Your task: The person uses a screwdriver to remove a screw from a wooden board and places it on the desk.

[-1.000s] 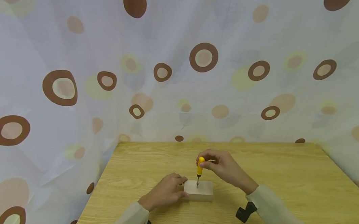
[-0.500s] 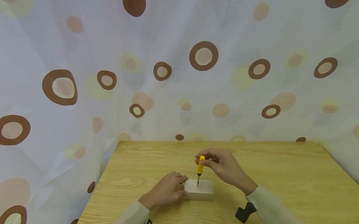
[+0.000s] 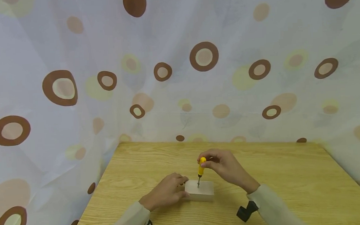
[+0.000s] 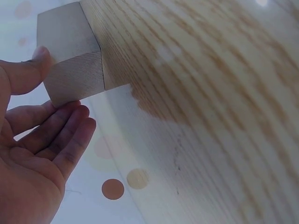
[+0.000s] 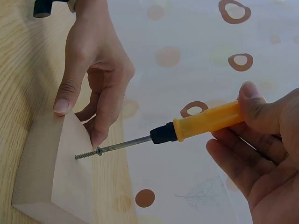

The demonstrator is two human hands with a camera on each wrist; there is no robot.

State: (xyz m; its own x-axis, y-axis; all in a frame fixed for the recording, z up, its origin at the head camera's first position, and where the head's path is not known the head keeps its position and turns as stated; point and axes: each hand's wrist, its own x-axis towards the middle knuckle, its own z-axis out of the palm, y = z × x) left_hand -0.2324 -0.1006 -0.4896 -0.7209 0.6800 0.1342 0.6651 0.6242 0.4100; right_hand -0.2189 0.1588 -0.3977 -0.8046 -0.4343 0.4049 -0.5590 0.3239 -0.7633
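A pale wooden block [image 3: 199,194] lies on the table, its left end gripped between the thumb and fingers of my left hand [image 3: 169,191]. In the left wrist view the thumb presses one side of the block [image 4: 70,35] and the fingertips touch another. My right hand [image 3: 228,167] pinches the yellow handle of a screwdriver [image 3: 202,166] above the block. In the right wrist view the shaft of the screwdriver [image 5: 210,120] meets the head of a screw [image 5: 86,155]. That screw stands in the block's top face, with much of its thread showing.
The wood-grain table [image 3: 133,162] stretches out around the block. A white curtain with brown and beige spots [image 3: 227,89] hangs behind it and at both sides. A black wrist-camera mount [image 3: 246,211] hangs beneath the right sleeve.
The right wrist and the black mount have shifted very slightly. Both hands keep their hold, and the block and screwdriver stay practically in place.
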